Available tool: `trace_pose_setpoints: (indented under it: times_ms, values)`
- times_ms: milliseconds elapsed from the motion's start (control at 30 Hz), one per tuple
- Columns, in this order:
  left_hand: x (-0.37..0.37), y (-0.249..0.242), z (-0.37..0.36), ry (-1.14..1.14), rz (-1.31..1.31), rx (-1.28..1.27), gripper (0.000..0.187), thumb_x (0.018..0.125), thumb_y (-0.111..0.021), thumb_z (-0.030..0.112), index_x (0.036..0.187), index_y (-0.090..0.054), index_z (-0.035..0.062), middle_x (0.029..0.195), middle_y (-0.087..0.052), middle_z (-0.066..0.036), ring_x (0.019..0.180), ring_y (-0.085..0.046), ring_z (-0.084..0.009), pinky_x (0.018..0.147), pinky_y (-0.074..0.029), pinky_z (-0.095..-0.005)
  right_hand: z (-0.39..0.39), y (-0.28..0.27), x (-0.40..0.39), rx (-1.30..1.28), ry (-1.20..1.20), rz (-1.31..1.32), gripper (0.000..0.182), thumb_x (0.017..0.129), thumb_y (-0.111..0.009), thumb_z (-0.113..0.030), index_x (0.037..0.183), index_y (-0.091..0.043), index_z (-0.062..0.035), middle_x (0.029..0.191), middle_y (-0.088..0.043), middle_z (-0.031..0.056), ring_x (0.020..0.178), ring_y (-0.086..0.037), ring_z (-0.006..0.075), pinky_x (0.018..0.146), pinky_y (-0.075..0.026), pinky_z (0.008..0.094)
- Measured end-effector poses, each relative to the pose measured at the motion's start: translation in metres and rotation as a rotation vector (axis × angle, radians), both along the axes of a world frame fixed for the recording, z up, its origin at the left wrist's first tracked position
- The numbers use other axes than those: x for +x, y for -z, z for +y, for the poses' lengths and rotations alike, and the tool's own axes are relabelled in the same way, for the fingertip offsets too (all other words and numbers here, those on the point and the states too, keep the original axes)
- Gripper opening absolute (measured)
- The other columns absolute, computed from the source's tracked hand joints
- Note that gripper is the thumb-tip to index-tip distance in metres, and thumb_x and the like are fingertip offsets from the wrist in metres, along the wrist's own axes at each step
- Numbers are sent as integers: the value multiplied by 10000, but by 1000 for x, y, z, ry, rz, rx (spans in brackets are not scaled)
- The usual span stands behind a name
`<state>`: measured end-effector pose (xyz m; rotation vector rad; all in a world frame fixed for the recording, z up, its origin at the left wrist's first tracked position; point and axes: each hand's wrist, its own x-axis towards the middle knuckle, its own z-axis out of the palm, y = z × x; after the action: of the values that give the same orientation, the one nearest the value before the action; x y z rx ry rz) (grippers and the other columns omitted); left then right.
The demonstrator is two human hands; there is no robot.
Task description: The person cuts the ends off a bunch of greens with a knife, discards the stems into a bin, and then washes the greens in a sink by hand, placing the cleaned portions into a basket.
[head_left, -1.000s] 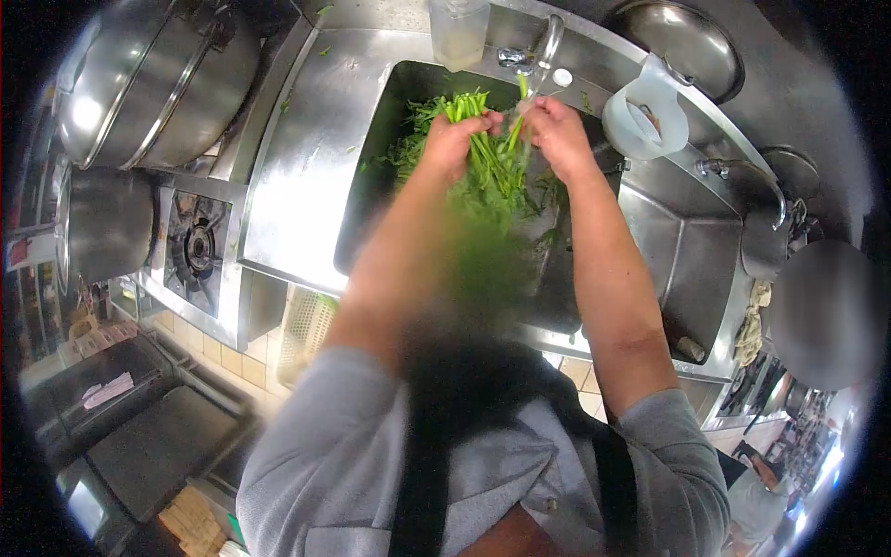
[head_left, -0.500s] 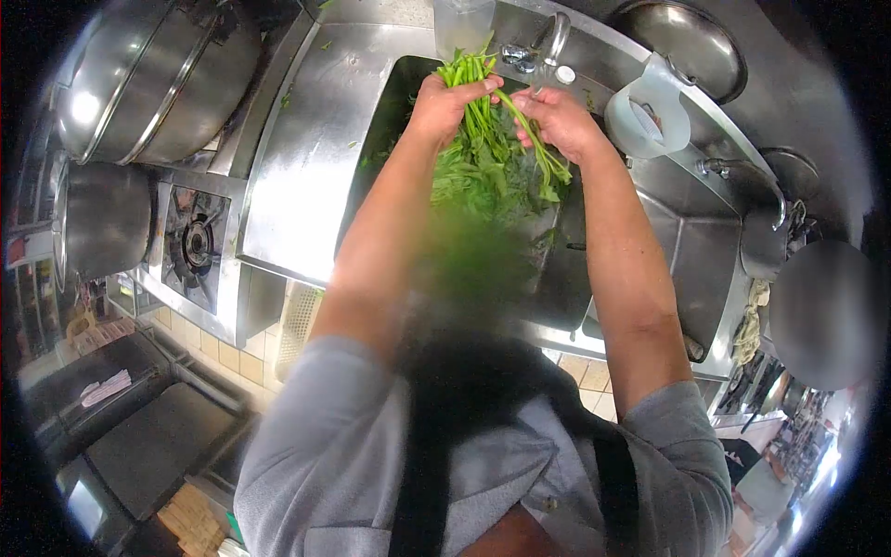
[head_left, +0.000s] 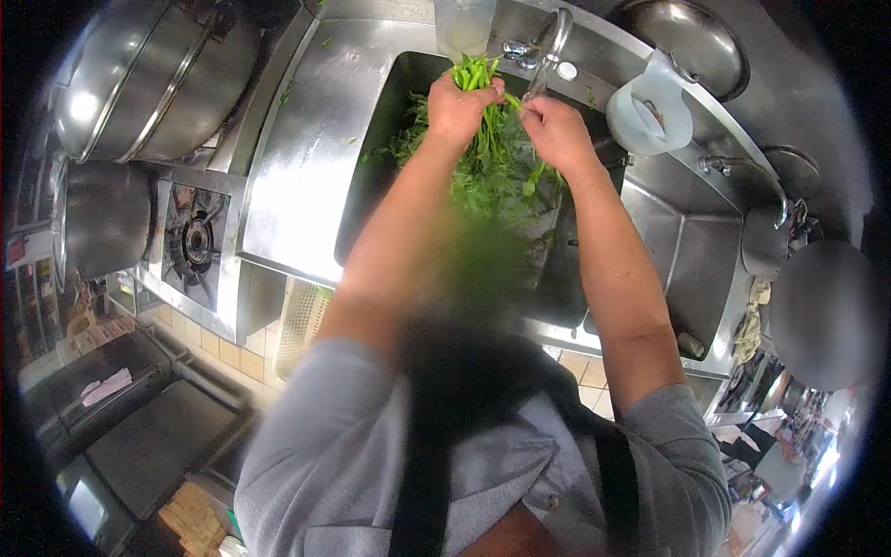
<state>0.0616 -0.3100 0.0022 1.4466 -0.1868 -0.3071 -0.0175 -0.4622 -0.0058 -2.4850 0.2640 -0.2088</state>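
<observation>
My left hand (head_left: 457,108) is wrapped round a bunch of leafy greens (head_left: 497,139), with the cut green stems standing up above the fist and the leaves hanging into the sink (head_left: 360,209). Close beside it on the right, my right hand (head_left: 557,135) is closed, thumb and fingers pinching a stalk that stretches from the bunch. Some leaves of that stalk hang below the right hand. More loose greens (head_left: 408,139) lie in the basin behind my left wrist. Part of the foliage nearer my body is blurred.
A faucet (head_left: 561,39) curves down just beyond my hands. A translucent container (head_left: 464,30) stands at the sink's back edge, and a white plastic jug (head_left: 640,125) stands right. A second basin (head_left: 687,251) lies right, a gas burner (head_left: 197,239) left, and a perforated basket (head_left: 302,320) below the counter.
My right hand has turned and drawn in its fingers on a stalk, which earlier slanted out past it to the lower right. My left hand has shifted slightly right, still gripping the bunch.
</observation>
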Motion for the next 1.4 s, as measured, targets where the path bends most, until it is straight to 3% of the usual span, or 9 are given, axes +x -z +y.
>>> trace_pose_setpoints:
  times_ms: [233,333,400,500,667,767,800,867,1400]
  values:
    - [-10,4,1,11,57,-72,190,742,-710,-50,919,-641,-40,831,-694,-89,719,-649,-166,706,-521,-299,-4,9,2,-21,111,13,259,869,-535,-269,940,-661,-55,959,-650,217,926,-607,429,819,-487,479]
    - [-16,1,-1,-3,99,-88,173,738,-710,-58,897,-642,-49,825,-696,-98,721,-650,-170,704,-514,-297,-9,21,5,203,158,-18,229,872,-558,-233,912,-647,-25,865,-675,176,794,-651,357,710,-519,427]
    - [-18,1,-2,12,78,-55,160,740,-721,-41,884,-651,-45,827,-696,-107,720,-651,-174,703,-507,-304,-8,18,5,926,364,-38,186,869,-577,-176,915,-639,-7,764,-643,78,683,-619,201,587,-494,315]
    - [-17,10,3,-14,130,-4,169,752,-744,0,895,-663,-40,825,-694,-107,718,-646,-169,702,-504,-320,-32,14,0,1101,457,-148,169,865,-580,-128,955,-631,5,739,-590,17,664,-556,103,535,-434,225]
    - [-21,14,-5,-2,285,-231,200,766,-767,52,918,-672,-35,839,-690,-101,733,-635,-175,695,-496,-334,-6,-5,-9,490,76,-35,214,846,-646,-202,942,-689,-15,758,-627,2,636,-559,122,593,-443,269]
    - [-27,9,-13,1,312,-213,213,765,-775,63,918,-669,-40,856,-685,-103,744,-631,-184,692,-493,-338,6,5,-12,146,40,22,277,825,-668,-247,980,-685,-18,767,-662,121,685,-622,216,700,-487,335]
    - [-27,11,-16,14,329,-267,220,762,-779,68,914,-666,-43,865,-682,-105,748,-631,-188,692,-492,-340,5,7,-12,147,41,22,277,825,-668,-247,980,-685,-18,767,-662,121,685,-622,216,700,-487,335]
    - [-27,10,-19,-12,351,-237,225,755,-784,69,907,-663,-46,866,-680,-104,748,-629,-188,691,-492,-342,4,3,-14,102,67,64,309,816,-618,-281,1027,-684,-64,1058,-657,189,990,-613,387,874,-491,444]
    - [-32,19,-29,-19,248,-261,106,760,-744,36,812,-669,-18,731,-668,-88,638,-603,-180,631,-470,-321,-10,16,-20,184,98,24,305,871,-567,-233,1095,-630,-37,1031,-654,220,970,-626,394,857,-488,432]
